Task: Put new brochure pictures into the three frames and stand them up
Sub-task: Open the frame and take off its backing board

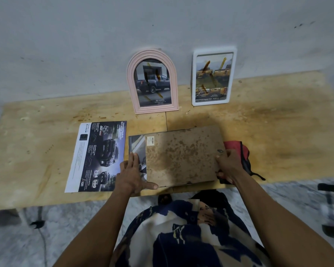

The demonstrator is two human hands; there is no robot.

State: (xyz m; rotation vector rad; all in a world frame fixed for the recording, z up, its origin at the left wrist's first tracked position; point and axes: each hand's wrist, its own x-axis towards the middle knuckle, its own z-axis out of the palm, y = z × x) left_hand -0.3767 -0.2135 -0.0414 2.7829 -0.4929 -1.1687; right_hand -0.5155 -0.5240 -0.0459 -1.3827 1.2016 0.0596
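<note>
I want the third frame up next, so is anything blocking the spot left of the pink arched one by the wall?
Nothing visible does. The wooden tabletop left of the pink arched frame is bare up to the wall; the loose truck brochure page lies nearer you.

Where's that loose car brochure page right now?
In the head view, the brochure page lies flat on the table, left of the left hand and in front of the pink frame.
</note>
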